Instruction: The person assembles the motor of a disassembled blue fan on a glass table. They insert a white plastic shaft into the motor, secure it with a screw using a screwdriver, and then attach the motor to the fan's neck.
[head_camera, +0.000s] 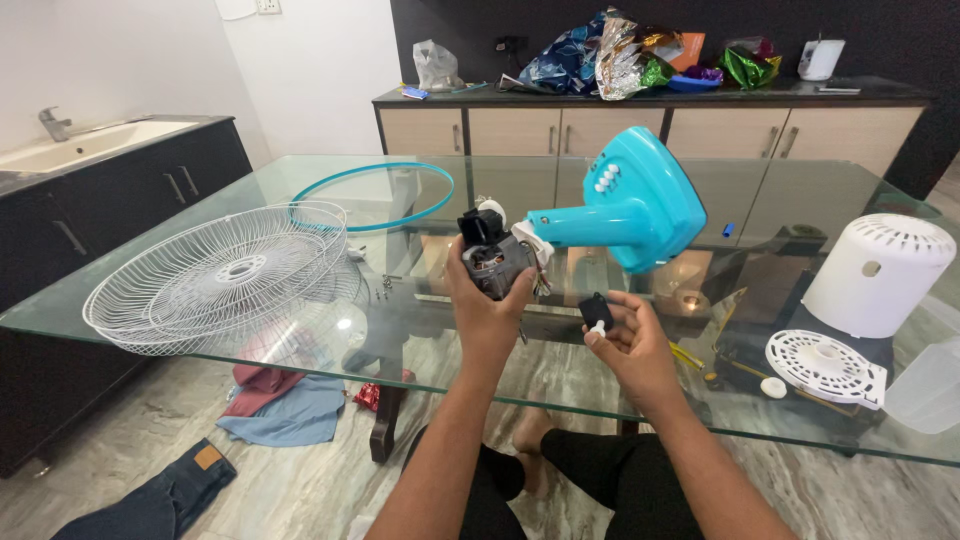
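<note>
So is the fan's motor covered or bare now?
Bare. The left hand holds the motor with its windings showing; the white cover stands apart on the glass table.

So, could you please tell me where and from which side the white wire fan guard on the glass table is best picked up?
Probably by the outer rim of the white wire fan guard, on its near edge, coming from the front. It lies flat on the glass table, so the thick rim ring is the sturdiest part, while the thin spokes could bend. Both the left hand and right hand are occupied.
</note>
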